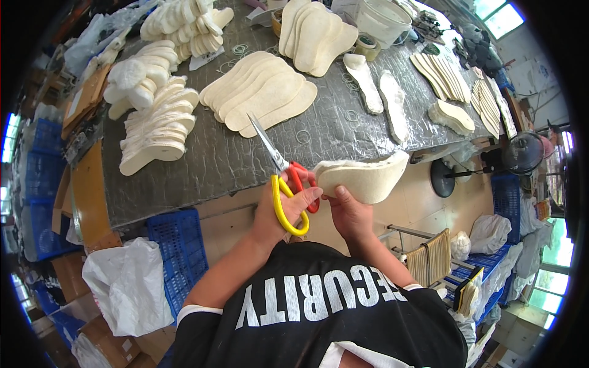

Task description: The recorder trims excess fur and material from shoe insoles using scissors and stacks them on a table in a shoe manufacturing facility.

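Observation:
My left hand [276, 205] is closed round a pair of scissors [279, 156] with one yellow and one red handle loop. The blades look nearly together and point up and away, over the table's front edge. My right hand [353, 214] pinches a cream felt insole [368, 178] with a fluffy upper edge, thumb on its near face. Whether it is one insole or two together I cannot tell. The left fingertips come close to the insole's left end. Beyond the scissors' tips lies a fanned stack of flat insoles [264, 92].
On the dark table [245, 165] stand fluffy insole piles [156, 129] at left and a white bucket [383, 21] at the back. Two single insoles [394, 107] and fanned stacks [440, 76] lie to the right. Elsewhere are a fan [524, 153], a chair [428, 257] and a blue crate [178, 251].

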{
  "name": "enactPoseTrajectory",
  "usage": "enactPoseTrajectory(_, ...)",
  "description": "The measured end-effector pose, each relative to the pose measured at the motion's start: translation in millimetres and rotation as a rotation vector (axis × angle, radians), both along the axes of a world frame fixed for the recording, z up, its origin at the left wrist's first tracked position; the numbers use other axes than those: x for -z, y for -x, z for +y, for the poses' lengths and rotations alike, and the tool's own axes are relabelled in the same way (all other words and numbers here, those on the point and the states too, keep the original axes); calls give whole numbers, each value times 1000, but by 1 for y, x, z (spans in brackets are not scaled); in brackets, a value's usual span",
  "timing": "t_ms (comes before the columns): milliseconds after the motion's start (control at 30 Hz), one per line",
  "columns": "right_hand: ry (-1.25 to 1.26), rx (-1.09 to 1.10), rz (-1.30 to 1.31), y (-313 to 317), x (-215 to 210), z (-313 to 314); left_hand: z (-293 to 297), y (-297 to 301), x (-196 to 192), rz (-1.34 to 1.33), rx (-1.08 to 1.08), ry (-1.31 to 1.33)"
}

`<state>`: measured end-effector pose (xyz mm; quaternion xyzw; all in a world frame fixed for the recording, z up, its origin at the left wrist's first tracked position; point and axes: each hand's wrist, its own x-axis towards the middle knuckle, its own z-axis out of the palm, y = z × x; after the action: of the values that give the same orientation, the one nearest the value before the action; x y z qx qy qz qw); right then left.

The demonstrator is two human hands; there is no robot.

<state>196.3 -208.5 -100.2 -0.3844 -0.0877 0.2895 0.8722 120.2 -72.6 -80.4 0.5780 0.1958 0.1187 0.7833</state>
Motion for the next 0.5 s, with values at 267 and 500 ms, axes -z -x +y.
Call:
enactPoseTrajectory(267,233,-341,100,-5,9,-15,10,-8,-24,83,-83,48)
enactPoseTrajectory(500,815,-486,-776,-29,-45,-41,35,-3,-30,215,4,-106)
